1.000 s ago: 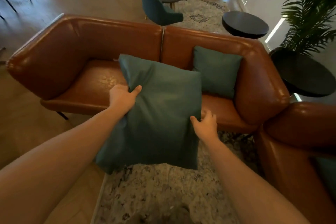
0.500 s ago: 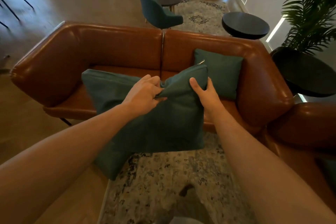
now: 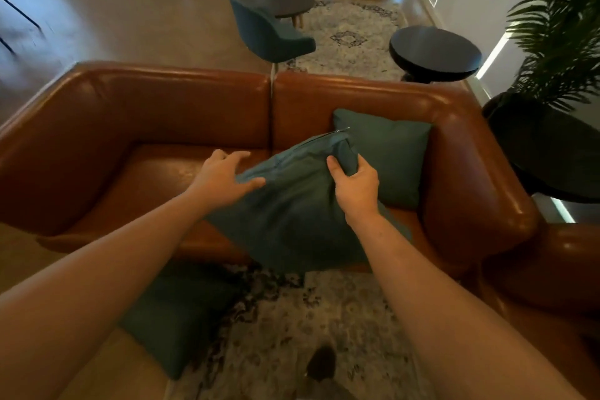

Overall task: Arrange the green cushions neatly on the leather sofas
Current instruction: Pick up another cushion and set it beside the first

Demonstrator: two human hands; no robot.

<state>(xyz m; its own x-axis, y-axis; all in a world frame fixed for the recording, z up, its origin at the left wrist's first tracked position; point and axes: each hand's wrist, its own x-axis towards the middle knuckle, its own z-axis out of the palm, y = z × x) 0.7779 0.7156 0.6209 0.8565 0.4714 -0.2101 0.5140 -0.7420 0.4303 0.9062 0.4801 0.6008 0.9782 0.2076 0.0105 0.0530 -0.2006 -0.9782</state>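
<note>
We are recording the head view from nine o'clock across to three o'clock. At nine o'clock the brown leather sofa point(image 3: 156, 114) is filling the left half of the frame. At seven o'clock a green floor cushion point(image 3: 175, 315) is lying partly on the patterned rug point(image 3: 292, 334) and partly on bare floor, just in front of the sofa, with the left forearm crossing over it.

Toward the centre, the left hand point(image 3: 224, 180) is hovering over the seat with fingers spread. Its thumb is touching the left corner of the held cushion point(image 3: 292, 224), and no finger is curling round the fabric. The held cushion is standing tilted over the sofa's front edge, its zipped top edge pointing toward one o'clock. We cannot tell whether its lower edge is resting on the seat.

The right hand point(image 3: 357, 187) is gripping that top edge near the right corner, fingers curled over the far side and thumb pressing the near face. At two o'clock a seated cushion point(image 3: 393, 156) is leaning upright against the backrest in the sofa's right corner, just behind the held cushion. At four o'clock a second leather sofa point(image 3: 552, 276) is standing just beside the first sofa's right arm. Behind the backrest, a teal chair point(image 3: 269, 32) at twelve o'clock and a round black table point(image 3: 435, 52) at one o'clock are standing well apart from the cushions.
</note>
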